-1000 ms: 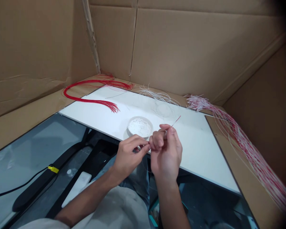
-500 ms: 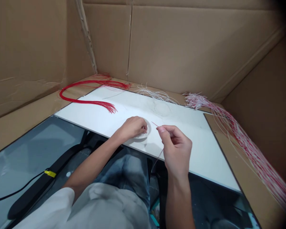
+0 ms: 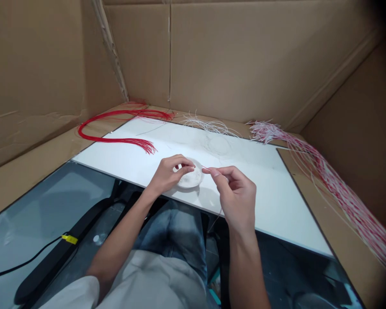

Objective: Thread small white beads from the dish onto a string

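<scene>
My left hand [image 3: 170, 174] is raised just over the left side of a small white dish [image 3: 190, 185]. Thumb and index finger are pinched together on a tiny white piece [image 3: 194, 168], too small to make out clearly. White bits lie in the dish. My right hand [image 3: 236, 189], to the right of the dish, is closed on a thin red wire [image 3: 206, 168] between thumb and index finger. The wire's tip points left toward the left fingertips, with a small gap between. Its tail hangs below the hand past the table's front edge.
A white tabletop [image 3: 263, 201] lies under both hands. A bundle of red wires [image 3: 112, 140] curves at the back left, loose white wires [image 3: 212, 125] lie at the back, and a long red-and-white wire bundle [image 3: 334, 180] runs down the right. Cardboard walls [image 3: 238, 64] enclose the table.
My left hand has come up out of the dish and opened its view, its pinched fingertips now near the wire's tip. My right hand has moved slightly left with the wire.
</scene>
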`<state>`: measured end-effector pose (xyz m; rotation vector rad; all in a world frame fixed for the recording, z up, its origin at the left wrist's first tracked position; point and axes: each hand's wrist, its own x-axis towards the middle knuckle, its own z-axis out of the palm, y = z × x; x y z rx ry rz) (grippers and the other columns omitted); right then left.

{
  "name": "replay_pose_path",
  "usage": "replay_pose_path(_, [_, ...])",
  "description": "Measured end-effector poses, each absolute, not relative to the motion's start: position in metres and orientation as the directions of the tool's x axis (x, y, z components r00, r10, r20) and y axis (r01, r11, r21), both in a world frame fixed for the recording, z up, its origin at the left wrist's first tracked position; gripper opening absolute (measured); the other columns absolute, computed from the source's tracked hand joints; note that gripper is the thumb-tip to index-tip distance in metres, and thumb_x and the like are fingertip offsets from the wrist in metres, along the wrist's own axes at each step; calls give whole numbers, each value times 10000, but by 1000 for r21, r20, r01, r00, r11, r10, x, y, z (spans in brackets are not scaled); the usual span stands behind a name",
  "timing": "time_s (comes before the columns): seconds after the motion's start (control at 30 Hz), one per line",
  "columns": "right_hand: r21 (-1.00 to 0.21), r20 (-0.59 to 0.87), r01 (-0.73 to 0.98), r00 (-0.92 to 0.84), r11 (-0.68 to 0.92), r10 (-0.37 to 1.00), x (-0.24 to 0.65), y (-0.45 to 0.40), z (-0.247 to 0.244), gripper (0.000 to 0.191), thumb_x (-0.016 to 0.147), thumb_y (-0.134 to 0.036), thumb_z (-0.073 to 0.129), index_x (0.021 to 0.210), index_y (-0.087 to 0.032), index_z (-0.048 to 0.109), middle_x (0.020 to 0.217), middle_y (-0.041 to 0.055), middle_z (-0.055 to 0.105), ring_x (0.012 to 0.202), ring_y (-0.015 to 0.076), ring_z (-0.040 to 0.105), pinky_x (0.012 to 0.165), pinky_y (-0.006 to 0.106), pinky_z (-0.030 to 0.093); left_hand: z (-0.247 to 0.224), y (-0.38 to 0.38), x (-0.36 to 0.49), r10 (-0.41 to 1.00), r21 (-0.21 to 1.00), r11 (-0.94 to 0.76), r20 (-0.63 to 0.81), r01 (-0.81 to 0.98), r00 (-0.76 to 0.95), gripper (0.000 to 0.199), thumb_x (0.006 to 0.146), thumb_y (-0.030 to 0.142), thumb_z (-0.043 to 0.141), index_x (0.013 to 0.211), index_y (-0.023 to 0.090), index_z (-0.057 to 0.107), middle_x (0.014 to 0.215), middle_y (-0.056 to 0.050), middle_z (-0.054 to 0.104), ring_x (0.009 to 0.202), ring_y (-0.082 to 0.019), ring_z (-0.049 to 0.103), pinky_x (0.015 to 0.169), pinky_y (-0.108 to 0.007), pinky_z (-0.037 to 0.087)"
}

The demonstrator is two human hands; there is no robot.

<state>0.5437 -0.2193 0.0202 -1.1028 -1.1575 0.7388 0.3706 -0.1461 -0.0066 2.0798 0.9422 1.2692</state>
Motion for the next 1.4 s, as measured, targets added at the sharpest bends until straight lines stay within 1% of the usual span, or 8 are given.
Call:
replay_pose_path(0.1, [-939,342,47,241,342,908,539,-221,19,142,874,-345,759,812,-218,767,887,56,825,838,200,759,684,291,566,-12,-159,373,802,800,-593,575,96,161,140,925,306,740,864,185,773,855,-51,789,779,-157,704,742,-276,542])
replay_pose_path(0.2, [-933,357,33,219,359,908,533,-224,18,131,881,-327,756,808,-218,760,915,58,830,849,208,770,681,300,578,-13,-169,376,805,809,-587,587,-20,88,199,915,378,761,861,188,788,859,-62,792,785,-163,724,754,-287,571])
replay_pose_path(0.43, [-899,436,41,196,437,878,525,-235,21,118,902,-236,726,786,-221,712,906,29,832,794,174,776,628,257,571,-5,-180,380,798,779,-585,603,-227,14,104,829,298,857,803,203,821,774,-43,783,715,-130,714,687,-230,570])
replay_pose_path(0.63, [-865,501,89,196,493,843,522,-244,25,107,884,-173,731,789,-221,718,900,4,832,781,144,776,604,211,561,-3,-186,382,811,765,-531,584,-364,43,64,812,273,873,813,224,833,754,-28,774,702,-104,706,676,-193,575])
replay_pose_path(0.9, [-862,507,102,197,497,839,521,-244,27,104,890,-183,722,789,-208,724,897,34,833,794,178,784,553,234,541,-2,-186,380,810,764,-537,586,-359,34,75,793,285,889,808,230,840,752,-41,775,707,-118,707,682,-215,585])
replay_pose_path(1.13, [-869,495,103,194,484,847,523,-248,29,125,883,-173,722,765,-215,711,893,1,833,770,138,769,575,204,536,-3,-187,379,767,737,-607,642,-298,26,43,815,242,873,846,255,846,779,-30,786,731,-110,708,697,-213,566])
replay_pose_path(1.3, [-896,444,79,206,438,872,522,-244,25,119,887,-211,728,769,-219,715,911,19,832,804,157,772,616,229,556,-6,-182,377,736,727,-662,676,-182,25,36,831,234,857,860,251,844,804,-38,795,742,-135,719,694,-249,568])
replay_pose_path(1.4, [-922,382,29,222,385,897,523,-231,18,114,885,-270,739,784,-219,724,921,40,830,821,180,775,660,268,582,-7,-171,374,723,727,-681,687,-88,77,37,833,246,855,867,248,843,824,-41,804,759,-147,725,707,-268,565])
